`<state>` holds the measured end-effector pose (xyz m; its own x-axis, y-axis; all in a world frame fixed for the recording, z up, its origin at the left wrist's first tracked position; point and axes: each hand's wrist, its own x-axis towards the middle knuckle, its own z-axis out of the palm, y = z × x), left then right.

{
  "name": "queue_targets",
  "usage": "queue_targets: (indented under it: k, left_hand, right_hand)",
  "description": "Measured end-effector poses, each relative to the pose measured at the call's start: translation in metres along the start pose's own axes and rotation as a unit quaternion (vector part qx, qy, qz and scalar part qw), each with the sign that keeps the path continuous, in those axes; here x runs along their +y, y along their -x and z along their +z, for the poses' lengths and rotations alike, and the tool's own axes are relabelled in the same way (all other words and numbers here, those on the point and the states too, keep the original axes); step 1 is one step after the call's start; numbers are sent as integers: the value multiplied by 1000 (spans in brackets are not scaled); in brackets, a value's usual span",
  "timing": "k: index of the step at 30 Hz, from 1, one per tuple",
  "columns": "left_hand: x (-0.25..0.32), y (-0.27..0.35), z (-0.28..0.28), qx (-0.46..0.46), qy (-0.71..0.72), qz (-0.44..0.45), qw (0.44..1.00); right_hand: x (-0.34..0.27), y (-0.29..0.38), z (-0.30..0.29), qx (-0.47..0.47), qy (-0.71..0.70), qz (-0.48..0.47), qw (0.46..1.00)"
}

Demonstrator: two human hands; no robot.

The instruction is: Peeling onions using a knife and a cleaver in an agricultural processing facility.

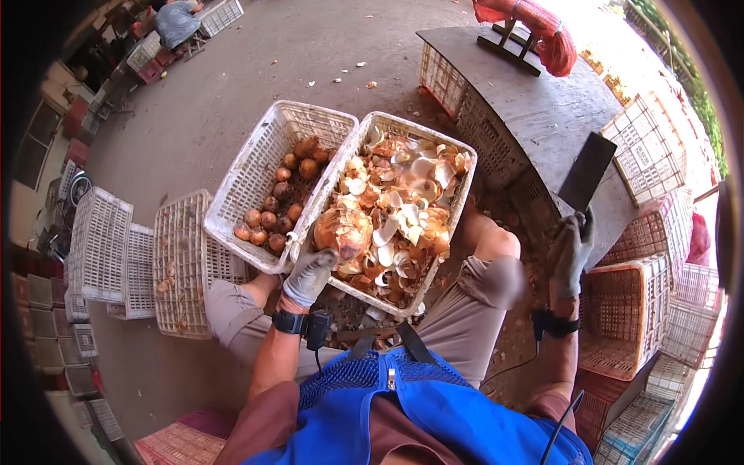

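Observation:
My left hand (308, 277), in a grey-white glove, is beside the near rims of two white plastic crates. Its curled fingers are at the lower left edge of a large brown onion (343, 231); whether they grip it I cannot tell. The onion lies over the right crate (472, 168), which is heaped with onion skins (401, 203). Several smaller onions (268, 220) lie in the left crate (241, 189). To the right, my gloved right hand (571, 256) is closed at the lower end of a flat black rectangular object (588, 172), seen against the table.
A grey board tabletop (523, 110) rests on crates and carries a stand with a red mesh sack (546, 35). Empty crates stand at left (180, 261) and right (625, 317). Both knees flank the skins crate. A person (176, 24) sits at far left.

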<state>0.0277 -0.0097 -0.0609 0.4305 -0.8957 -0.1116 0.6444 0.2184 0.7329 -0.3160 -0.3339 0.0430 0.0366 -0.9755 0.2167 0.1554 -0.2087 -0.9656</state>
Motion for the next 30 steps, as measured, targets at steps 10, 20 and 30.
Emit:
queue_targets:
  k: [10, 20, 30]
  left_hand:
    - [9, 22, 36, -1, -462, 170, 871]
    - [19, 41, 37, 11, -158, -17, 987]
    - [-12, 37, 29, 13, -321, 118, 940]
  right_hand:
    - [-36, 168, 137, -420, 282, -368, 780]
    - [-59, 187, 143, -421, 239, -441, 756]
    - [-4, 183, 140, -491, 411, -358, 680]
